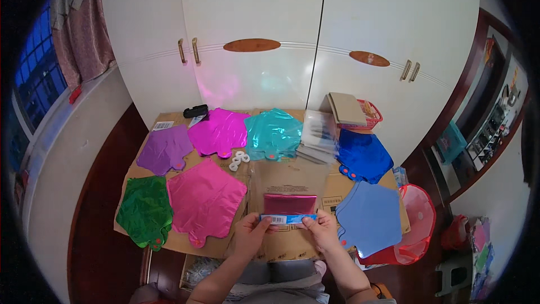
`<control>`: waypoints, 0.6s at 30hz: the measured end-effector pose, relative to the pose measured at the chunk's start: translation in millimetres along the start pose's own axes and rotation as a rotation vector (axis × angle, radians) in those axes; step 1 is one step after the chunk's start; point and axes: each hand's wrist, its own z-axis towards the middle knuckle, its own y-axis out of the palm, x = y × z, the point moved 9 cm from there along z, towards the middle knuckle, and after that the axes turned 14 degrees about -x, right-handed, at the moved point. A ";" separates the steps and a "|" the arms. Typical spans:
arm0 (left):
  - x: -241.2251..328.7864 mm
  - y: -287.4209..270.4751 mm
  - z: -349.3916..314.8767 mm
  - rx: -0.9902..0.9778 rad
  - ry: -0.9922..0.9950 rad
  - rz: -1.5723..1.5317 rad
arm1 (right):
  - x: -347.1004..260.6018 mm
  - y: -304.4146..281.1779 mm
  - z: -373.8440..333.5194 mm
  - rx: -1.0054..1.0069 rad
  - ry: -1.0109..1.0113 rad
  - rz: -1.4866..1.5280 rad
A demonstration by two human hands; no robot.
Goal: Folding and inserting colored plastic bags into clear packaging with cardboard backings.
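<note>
Between both hands, above the front middle of the table, I hold a folded pink foil piece [289, 204] along with a blue-and-white label strip [288, 219] at its near edge. My left hand [253, 235] pinches the strip's left end, thumb on top. The right end is gripped likewise by my right hand [322, 231]. A clear plastic bag [289, 174] spreads just beyond; whether it joins the held piece I cannot tell. Flat foil balloons surround this spot, including a pink one [208, 200] left of my left hand and a pale blue one [371, 217] right of my right hand.
Cardboard [239, 247] covers the table. More flat balloons lie in green [143, 208], purple [164, 151], magenta [219, 132], teal [274, 134] and dark blue [365, 155]. White ribbon rolls [236, 163], clear packets [319, 138] and a red basket [371, 114] sit among them. Wardrobe doors [253, 5] rise behind.
</note>
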 end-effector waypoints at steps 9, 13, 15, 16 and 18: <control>4.3 9.1 -0.1 -0.050 0.036 0.011 | 11.4 2.8 -1.8 -0.022 0.017 0.002; 13.0 12.4 -3.9 -0.009 0.080 -0.058 | 8.1 8.8 -2.0 -0.027 0.055 0.041; 12.7 11.9 -5.7 0.011 0.083 -0.054 | 11.6 7.3 -1.2 -0.040 0.068 0.054; 13.1 12.1 -6.6 0.024 0.084 -0.050 | 10.8 7.2 -1.0 -0.030 0.068 0.038; 10.9 10.0 -7.2 0.038 0.086 -0.013 | 8.2 8.9 -0.4 -0.010 0.069 0.006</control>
